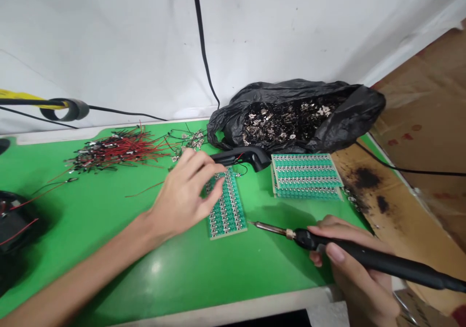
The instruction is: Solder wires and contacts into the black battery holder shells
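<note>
My right hand is closed around the black handle of a soldering iron. The iron's metal tip points left, just off the lower right corner of a green circuit board with rows of small metal parts. Over that board's upper left, my left hand is bent with thumb and forefinger in a pinch; whatever is between them is too small to make out. A thin black wire with a small metal end curves at the board's top edge, right by the fingertips.
Several more circuit boards are stacked to the right. Behind stands an open black plastic bag of small metal parts, with a black curved tool before it. A pile of red and black wires lies left. Scorched cardboard borders the green mat.
</note>
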Demonstrator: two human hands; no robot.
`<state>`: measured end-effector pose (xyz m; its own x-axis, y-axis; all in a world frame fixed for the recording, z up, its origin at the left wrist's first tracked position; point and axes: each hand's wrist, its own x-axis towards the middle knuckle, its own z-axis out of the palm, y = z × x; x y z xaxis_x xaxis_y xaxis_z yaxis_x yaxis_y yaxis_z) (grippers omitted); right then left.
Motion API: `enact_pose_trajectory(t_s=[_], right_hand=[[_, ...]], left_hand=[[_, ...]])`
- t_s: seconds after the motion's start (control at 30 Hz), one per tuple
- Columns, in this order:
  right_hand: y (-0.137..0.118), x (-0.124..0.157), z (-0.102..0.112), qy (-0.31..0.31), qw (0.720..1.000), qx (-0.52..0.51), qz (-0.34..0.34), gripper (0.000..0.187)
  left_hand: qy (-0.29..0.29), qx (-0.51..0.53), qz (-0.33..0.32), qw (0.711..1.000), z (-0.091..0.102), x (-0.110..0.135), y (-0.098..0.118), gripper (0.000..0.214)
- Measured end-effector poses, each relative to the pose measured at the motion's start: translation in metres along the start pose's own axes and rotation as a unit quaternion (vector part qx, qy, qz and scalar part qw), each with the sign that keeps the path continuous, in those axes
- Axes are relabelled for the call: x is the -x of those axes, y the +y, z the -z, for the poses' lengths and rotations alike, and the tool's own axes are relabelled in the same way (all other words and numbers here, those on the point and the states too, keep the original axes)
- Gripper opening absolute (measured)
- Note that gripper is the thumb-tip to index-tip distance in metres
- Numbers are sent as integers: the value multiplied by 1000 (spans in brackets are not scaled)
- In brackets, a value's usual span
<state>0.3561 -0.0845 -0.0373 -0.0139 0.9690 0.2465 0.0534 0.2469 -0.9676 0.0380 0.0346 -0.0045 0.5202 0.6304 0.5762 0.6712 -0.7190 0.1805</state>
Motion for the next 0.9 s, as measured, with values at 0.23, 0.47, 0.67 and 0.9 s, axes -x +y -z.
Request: enact_pose_trajectory(t_s=[0.23, 0.47, 0.67, 0.9], right_hand=[[-7, -4, -2, 1, 1000, -4, 9, 22], [-5, 1, 3, 7, 1000, -2, 5, 24], [-13, -5, -2, 19, 1000, -7, 15, 22], [-18, -3, 0, 25, 999, 33, -14, 20]], left_hand=[[-28, -22, 8, 999, -20, -2, 10, 12], [-34, -26, 31, 999, -23, -3, 14, 10], [-43, -3, 57, 997, -24, 0, 19, 9], [-34, 9, 59, 998, -19, 2, 23, 11]])
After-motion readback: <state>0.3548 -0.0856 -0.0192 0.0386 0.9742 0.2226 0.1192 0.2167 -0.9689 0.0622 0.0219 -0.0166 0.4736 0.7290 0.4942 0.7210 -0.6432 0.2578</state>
